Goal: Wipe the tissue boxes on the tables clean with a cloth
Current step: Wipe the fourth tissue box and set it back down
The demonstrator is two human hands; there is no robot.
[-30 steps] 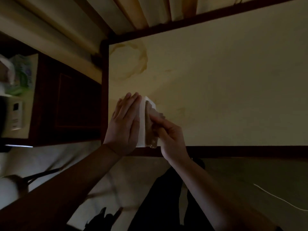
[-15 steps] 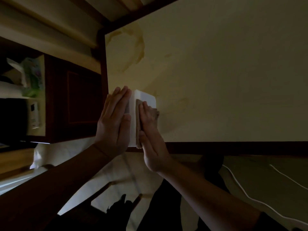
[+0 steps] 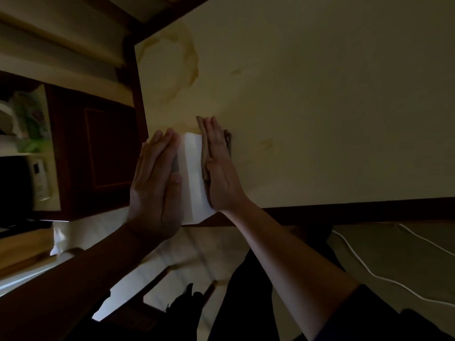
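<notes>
Left hand (image 3: 157, 183) lies flat, fingers straight, bracing the white rectangular tissue box (image 3: 193, 178) at the pale stained tabletop's (image 3: 320, 107) near edge. Right hand (image 3: 219, 168), fingers straight, presses a brownish cloth (image 3: 228, 141) against its right side. Wiping looks midway; other faces seemingly remain.

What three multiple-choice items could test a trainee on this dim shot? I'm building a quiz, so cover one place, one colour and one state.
1. Where does the tissue box stand?
A. near the table's front left corner
B. at the table's middle
C. on the floor

2. What colour is the box?
A. red
B. white
C. black

3. How does the right hand lie?
A. clenched in a fist
B. flat, pressing the cloth to the box's side
C. hanging idle

Answers: 1 A, it sits by the dark front rim; 2 B, its faces show white; 3 B, the fingers are straight, while the left hand braces the other side.
</notes>
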